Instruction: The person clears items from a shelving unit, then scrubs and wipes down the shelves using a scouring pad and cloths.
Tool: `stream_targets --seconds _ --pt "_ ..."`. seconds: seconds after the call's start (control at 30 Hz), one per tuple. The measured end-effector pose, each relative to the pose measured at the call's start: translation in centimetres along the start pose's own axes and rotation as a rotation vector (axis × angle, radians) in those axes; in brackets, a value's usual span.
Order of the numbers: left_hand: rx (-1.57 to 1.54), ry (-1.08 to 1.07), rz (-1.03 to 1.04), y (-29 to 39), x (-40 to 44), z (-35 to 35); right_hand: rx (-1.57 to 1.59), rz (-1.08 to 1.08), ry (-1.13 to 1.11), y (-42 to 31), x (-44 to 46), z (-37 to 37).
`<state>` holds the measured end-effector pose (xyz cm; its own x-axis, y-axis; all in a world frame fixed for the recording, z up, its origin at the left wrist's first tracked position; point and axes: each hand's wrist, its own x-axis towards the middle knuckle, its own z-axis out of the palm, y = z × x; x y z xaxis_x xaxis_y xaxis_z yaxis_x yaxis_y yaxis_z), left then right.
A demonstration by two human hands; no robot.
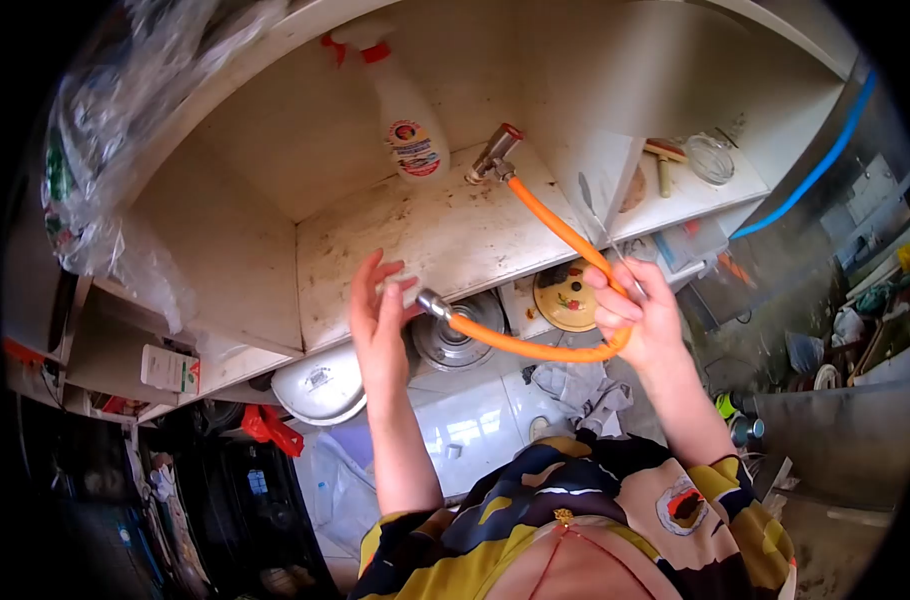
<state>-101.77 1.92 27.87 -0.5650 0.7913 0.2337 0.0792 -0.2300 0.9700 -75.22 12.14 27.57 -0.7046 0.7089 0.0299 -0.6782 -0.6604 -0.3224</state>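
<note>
My right hand (643,312) is closed around the bend of an orange hose (545,352). A slim silver blade-like tool (591,205) points up and away from this hand; its lower end is hidden by the fingers. One hose end joins a metal valve (495,155) with a red cap, at the shelf floor. The other end carries a metal connector (433,304), which hangs free just right of my left hand (377,318). That hand is raised with its fingers apart, and something small and pale shows near the fingertips.
A white spray bottle (411,130) with a red trigger stands in the stained cabinet (345,240). Pot lids (320,385) sit beneath the shelf edge. At right are a glass dish (710,160) and a blue hose (815,175). Plastic wrap (125,120) hangs at left.
</note>
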Motion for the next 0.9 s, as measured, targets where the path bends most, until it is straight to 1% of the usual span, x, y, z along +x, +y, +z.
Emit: stream_targets --seconds 0.03,0.1,0.13,0.17,0.23,0.27,0.37,0.4,0.47,0.5,0.57,0.6,0.63,0.7,0.73,0.77,0.8,0.83,0.9 --pt "0.003 0.016 0.004 -0.2 -0.9 -0.1 0.000 0.014 -0.008 0.8 0.9 -0.1" --pt "-0.177 0.005 -0.129 -0.5 -2.6 0.1 0.010 0.042 0.050 2.5 2.4 -0.2" --pt "-0.101 0.012 -0.142 -0.3 -3.1 0.2 0.045 0.081 0.040 3.4 3.2 -0.5" --pt "-0.096 0.026 -0.142 -0.4 -3.2 -0.1 0.047 0.096 0.037 4.3 4.1 -0.7" --pt "0.081 0.122 -0.003 -0.9 -2.9 -0.7 0.054 0.174 0.064 5.9 6.2 -1.2" --pt "0.121 0.136 0.000 -1.2 -2.3 -1.7 0.026 0.190 0.074 6.7 7.2 -1.2" --pt "0.129 0.183 0.032 -1.1 -0.5 -4.0 -0.285 0.233 0.001 8.2 9.3 -0.8" --pt "0.177 0.212 0.033 -1.2 0.4 -4.9 -0.284 0.235 -0.003 8.7 9.8 -0.4" --pt "0.231 0.190 0.051 -1.8 2.3 -6.7 -0.659 0.289 -0.041 9.4 10.7 0.2" --pt "0.282 0.167 0.066 -2.2 3.2 -7.4 -0.657 0.288 -0.039 9.6 11.0 0.3" --pt "0.273 0.172 0.047 -2.6 4.8 -8.2 -0.991 0.293 -0.050 9.7 11.3 0.5" --pt "0.317 0.153 0.065 -2.6 5.4 -8.5 -1.174 0.264 -0.037 9.2 11.0 1.3" --pt "0.360 0.135 0.084 -2.7 5.8 -8.8 -1.175 0.263 -0.032 8.7 11.2 0.8" --pt "0.354 0.151 0.084 -3.0 6.6 -9.0 -1.483 0.044 -0.082 7.5 11.5 0.0" --pt "0.384 0.157 0.095 -3.1 6.9 -9.1 -1.402 -0.031 -0.039 7.2 11.2 -0.1" --pt "0.413 0.163 0.107 -3.3 7.2 -9.3 -1.402 -0.033 -0.032 6.8 10.9 0.0" --pt "0.745 0.161 0.379 -4.5 8.1 -10.2 -1.355 0.004 -0.022 6.3 10.6 0.3" --pt "0.741 0.155 0.385 -5.1 8.5 -10.6 -1.308 0.038 -0.013 5.8 10.4 0.4" --pt "0.905 0.098 0.339 -5.7 8.9 -11.1 -1.308 0.045 0.001 5.3 9.9 0.3"
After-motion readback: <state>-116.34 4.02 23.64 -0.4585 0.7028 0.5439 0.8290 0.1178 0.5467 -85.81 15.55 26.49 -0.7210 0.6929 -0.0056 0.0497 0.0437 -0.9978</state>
